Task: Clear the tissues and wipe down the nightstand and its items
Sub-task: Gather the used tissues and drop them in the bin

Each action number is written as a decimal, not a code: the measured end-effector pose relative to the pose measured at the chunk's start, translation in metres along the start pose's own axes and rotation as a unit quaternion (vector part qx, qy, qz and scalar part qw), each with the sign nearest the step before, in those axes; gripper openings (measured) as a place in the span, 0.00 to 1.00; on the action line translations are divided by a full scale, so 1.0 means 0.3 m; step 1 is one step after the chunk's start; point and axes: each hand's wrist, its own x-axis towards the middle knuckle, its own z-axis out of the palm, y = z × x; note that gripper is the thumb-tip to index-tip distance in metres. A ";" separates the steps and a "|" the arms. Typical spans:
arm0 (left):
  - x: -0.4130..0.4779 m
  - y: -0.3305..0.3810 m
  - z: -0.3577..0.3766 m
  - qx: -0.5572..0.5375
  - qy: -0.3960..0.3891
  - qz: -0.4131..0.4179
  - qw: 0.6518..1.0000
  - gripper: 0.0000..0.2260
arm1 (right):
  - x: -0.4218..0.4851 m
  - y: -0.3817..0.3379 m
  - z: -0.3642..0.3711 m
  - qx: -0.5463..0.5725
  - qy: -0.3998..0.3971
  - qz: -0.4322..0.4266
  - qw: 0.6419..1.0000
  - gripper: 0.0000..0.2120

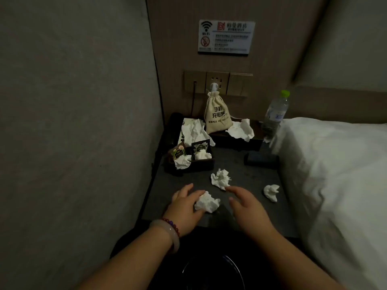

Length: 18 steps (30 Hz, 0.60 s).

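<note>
Two hands (215, 203) | left gripping tissue (206, 201), right spread | pouch (218, 115), bottle (276, 114) behind

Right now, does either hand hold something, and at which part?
The left hand closes its fingers on the left side of a crumpled tissue lying on the nightstand. The right hand is open and holds nothing.

white tissues (207, 201), dark grey nightstand (247, 176)

wall sign (226, 36) small print unreadable, water bottle (275, 114) base hidden behind bedding (335, 164)
</note>
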 end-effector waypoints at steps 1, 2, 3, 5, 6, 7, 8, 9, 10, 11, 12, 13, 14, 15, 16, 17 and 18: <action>0.012 -0.004 0.008 0.026 -0.006 0.005 1.000 0.23 | -0.002 0.009 0.009 -0.035 -0.008 -0.017 0.999 0.16; 0.034 -0.002 0.017 0.046 -0.006 0.010 0.999 0.24 | 0.006 0.021 0.016 -0.068 -0.009 -0.035 0.997 0.18; 0.058 -0.003 0.037 0.073 -0.012 0.015 0.997 0.25 | 0.011 0.046 0.025 -0.095 -0.015 -0.047 0.994 0.19; 0.103 0.011 0.073 0.113 -0.008 0.034 0.993 0.24 | 0.015 0.085 0.035 -0.140 -0.035 -0.060 0.988 0.23; 0.125 0.018 0.093 0.131 -0.001 0.048 0.990 0.23 | 0.023 0.107 0.035 -0.160 -0.040 -0.062 0.984 0.24; 0.146 0.019 0.110 0.149 0.008 0.053 0.987 0.22 | 0.035 0.127 0.032 -0.182 -0.042 -0.061 0.981 0.25; 0.162 0.016 0.122 0.164 0.019 0.057 0.985 0.20 | 0.050 0.141 0.026 -0.206 -0.041 -0.060 0.976 0.26; 0.174 0.010 0.134 0.170 0.027 0.057 0.983 0.18 | 0.067 0.149 0.023 -0.219 -0.037 -0.061 0.973 0.27; 0.182 0.003 0.141 0.171 0.033 0.056 0.983 0.16 | 0.090 0.152 0.020 -0.232 -0.029 -0.064 0.970 0.27; 0.190 -0.010 0.150 0.156 0.041 0.053 0.986 0.14 | 0.117 0.151 0.019 -0.240 -0.015 -0.073 0.968 0.27; 0.197 -0.019 0.154 0.121 0.055 0.049 0.990 0.12 | 0.149 0.144 0.020 -0.246 -0.004 -0.085 0.966 0.27; 0.205 -0.029 0.151 0.075 0.079 0.041 0.993 0.11 | 0.183 0.138 0.023 -0.249 0.007 -0.095 0.964 0.27; 0.213 -0.033 0.139 0.025 0.117 0.029 0.992 0.09 | 0.220 0.130 0.029 -0.255 0.010 -0.102 0.962 0.27; 0.223 -0.031 0.120 -0.021 0.163 0.016 0.986 0.09 | 0.256 0.123 0.038 -0.266 0.008 -0.104 0.958 0.27; 0.231 -0.022 0.097 -0.059 0.206 0.002 0.977 0.08 | 0.291 0.118 0.049 -0.287 0.001 -0.103 0.952 0.27; 0.241 -0.011 0.077 -0.092 0.243 -0.001 0.966 0.08 | 0.321 0.114 0.060 -0.316 -0.010 -0.105 0.943 0.27; 0.249 -0.001 0.061 -0.118 0.271 0.007 0.955 0.08 | 0.346 0.112 0.074 -0.346 -0.026 -0.099 0.933 0.28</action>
